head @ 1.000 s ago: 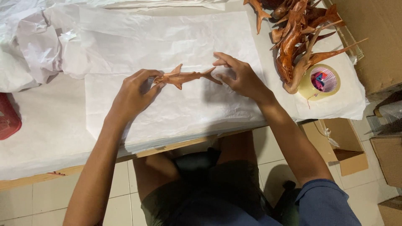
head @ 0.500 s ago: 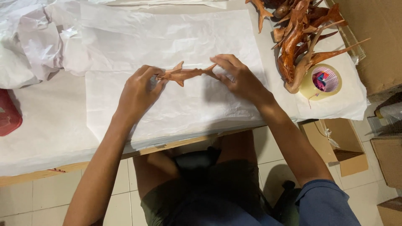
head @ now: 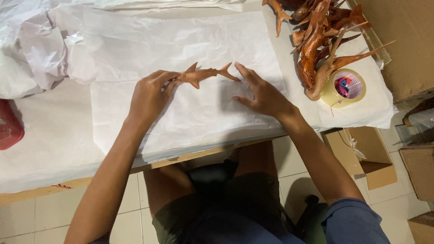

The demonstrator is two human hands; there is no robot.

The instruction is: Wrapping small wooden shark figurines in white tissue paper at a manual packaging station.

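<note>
Since half a second ago the right hand (head: 264, 95) has let go of the carving's tail and lies flat, fingers spread, on the white paper sheet (head: 190, 108) covering the worktop (head: 45, 149). Left hand (head: 149, 97) fingers pinch the small wooden shark carving (head: 203, 74) by its head, resting on the sheet.

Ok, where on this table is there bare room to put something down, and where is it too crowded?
Free: the white paper sheet between the hands and the near table edge, and the stretch between the red object and the left hand. Crowded: the far right corner, with the pile of wooden carvings and tape roll, and the crumpled paper far left.
</note>
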